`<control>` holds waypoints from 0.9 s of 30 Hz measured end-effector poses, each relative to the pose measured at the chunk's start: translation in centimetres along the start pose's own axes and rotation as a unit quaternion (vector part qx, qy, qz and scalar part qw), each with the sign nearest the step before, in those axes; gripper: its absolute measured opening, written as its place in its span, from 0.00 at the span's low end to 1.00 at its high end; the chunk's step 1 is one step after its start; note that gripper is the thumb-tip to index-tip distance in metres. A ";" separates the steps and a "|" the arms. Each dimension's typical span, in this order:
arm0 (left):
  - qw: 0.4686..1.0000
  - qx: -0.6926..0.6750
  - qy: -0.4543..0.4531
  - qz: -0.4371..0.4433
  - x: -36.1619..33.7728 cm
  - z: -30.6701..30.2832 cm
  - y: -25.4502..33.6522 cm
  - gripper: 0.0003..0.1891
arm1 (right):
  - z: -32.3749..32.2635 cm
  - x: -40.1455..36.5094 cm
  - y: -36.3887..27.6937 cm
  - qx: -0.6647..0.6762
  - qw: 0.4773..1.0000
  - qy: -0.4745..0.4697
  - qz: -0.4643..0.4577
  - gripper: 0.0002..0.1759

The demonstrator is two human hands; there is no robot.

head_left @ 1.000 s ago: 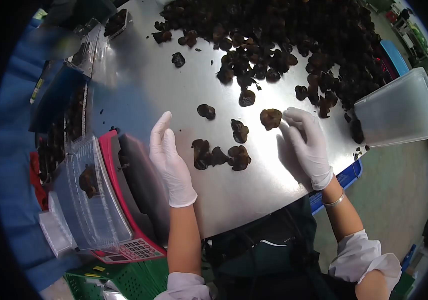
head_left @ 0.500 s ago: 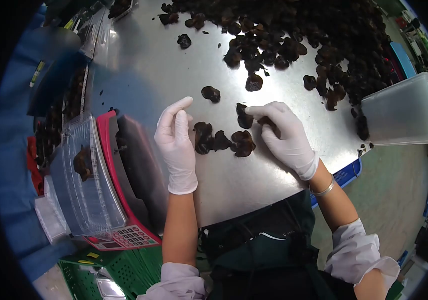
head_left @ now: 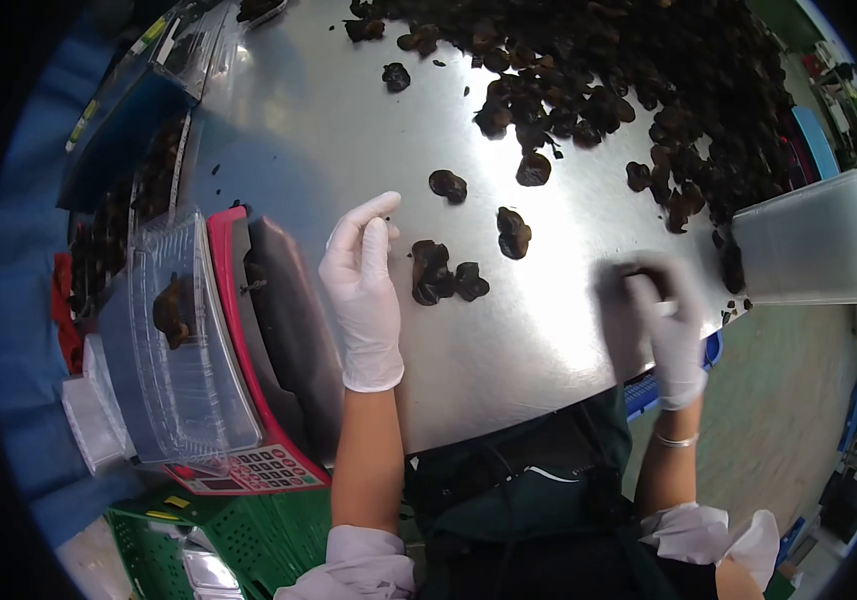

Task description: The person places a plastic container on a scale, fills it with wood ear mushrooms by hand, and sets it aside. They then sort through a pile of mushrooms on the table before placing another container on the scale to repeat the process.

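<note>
My left hand [head_left: 364,295], in a white glove, hovers over the metal table [head_left: 349,130] with its fingers loosely curled and the thumb apart from the index finger; no held piece shows. Just right of it lie a dark, ruffled fungus-like piece [head_left: 432,272] and a smaller piece [head_left: 471,282]. Farther off are a rounded piece [head_left: 448,186] and an upright-lying one [head_left: 514,233]. My gloved right hand [head_left: 671,325] is smeared by motion near the table's right edge, its fingers bent round a dark piece [head_left: 637,270] that is partly hidden.
A large heap of dark pieces [head_left: 689,90] covers the back right. Beside it lies a translucent tub [head_left: 809,240]. At left, a pink-edged scale [head_left: 224,330] carries a clear container [head_left: 179,400] with a dark piece inside. Green crates [head_left: 149,540] stand below.
My right hand has moved right, away from the small group, and one piece of that group is gone. My left hand keeps nearly the same pose. The whole view has shifted slightly.
</note>
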State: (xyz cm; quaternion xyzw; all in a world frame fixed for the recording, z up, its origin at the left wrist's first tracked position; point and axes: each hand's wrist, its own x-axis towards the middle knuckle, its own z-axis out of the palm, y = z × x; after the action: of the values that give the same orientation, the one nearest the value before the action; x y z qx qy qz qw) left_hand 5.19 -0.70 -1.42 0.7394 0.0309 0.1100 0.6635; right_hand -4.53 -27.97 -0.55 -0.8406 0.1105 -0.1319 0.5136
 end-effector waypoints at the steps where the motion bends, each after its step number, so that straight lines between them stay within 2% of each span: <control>1: 1.000 0.003 -0.010 -0.005 0.0 -0.1 0.2 0.13 | -2.6 0.4 0.4 -0.191 0.977 0.062 -0.067 0.16; 3: 1.000 0.003 -0.016 -0.016 0.0 -0.1 0.6 0.13 | -4.4 0.3 -0.4 -0.466 0.870 0.141 -0.080 0.24; 4: 0.999 0.003 -0.022 -0.024 0.0 0.0 0.7 0.13 | -4.2 0.5 -0.9 -0.466 0.870 0.142 -0.080 0.24; 6: 1.000 0.020 -0.015 -0.011 0.0 0.1 0.4 0.13 | -2.5 0.9 -2.8 -0.323 0.932 0.067 -0.150 0.26; 8: 0.999 0.039 -0.008 0.003 0.0 0.0 0.0 0.13 | 2.5 0.3 -3.5 -0.131 0.980 -0.046 -0.144 0.28; 10: 0.999 0.038 -0.003 0.019 0.3 -0.2 -0.3 0.13 | 7.4 0.3 -6.8 -0.226 0.938 -0.133 -0.225 0.32; 13: 0.999 0.022 0.024 0.012 0.7 -0.7 -0.8 0.13 | 13.8 1.0 -7.0 -0.262 0.932 -0.121 -0.219 0.30; 15: 0.999 0.016 0.033 0.015 1.0 -1.0 -1.0 0.13 | 16.3 1.4 -6.8 -0.356 0.896 -0.117 -0.238 0.22; 16: 0.999 0.009 0.044 0.015 1.0 -1.1 -1.0 0.13 | 16.7 1.2 -6.5 -0.357 0.897 -0.114 -0.236 0.22; 18: 0.999 0.009 0.048 0.011 0.9 -1.3 -0.9 0.14 | 17.1 0.3 -6.1 -0.329 0.881 -0.130 -0.313 0.17; 20: 0.999 0.014 0.051 0.013 1.0 -1.5 -0.8 0.14 | 15.1 -0.4 -5.6 -0.288 0.889 -0.152 -0.321 0.14; 22: 0.999 0.017 0.050 0.010 1.1 -1.4 0.0 0.14 | 10.8 -0.3 -5.5 -0.097 0.934 -0.161 -0.305 0.13; 24: 0.998 0.023 0.058 -0.005 0.5 -1.5 0.5 0.14 | 6.2 0.1 -4.4 -0.059 0.971 -0.056 -0.227 0.16; 26: 1.000 -0.002 0.026 -0.003 0.6 -1.3 0.8 0.14 | 2.5 0.3 -1.7 -0.056 0.990 0.065 -0.114 0.21; 27: 1.000 -0.002 0.028 -0.007 0.4 -1.2 1.0 0.14 | 1.0 0.5 -0.9 -0.130 0.978 0.129 -0.102 0.22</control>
State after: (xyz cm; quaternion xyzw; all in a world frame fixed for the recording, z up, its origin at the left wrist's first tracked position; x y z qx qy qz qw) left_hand 5.28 0.43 -0.25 0.7346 0.0550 0.1261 0.6644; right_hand -3.65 -26.91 -0.09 -0.8829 0.1057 -0.2752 0.3654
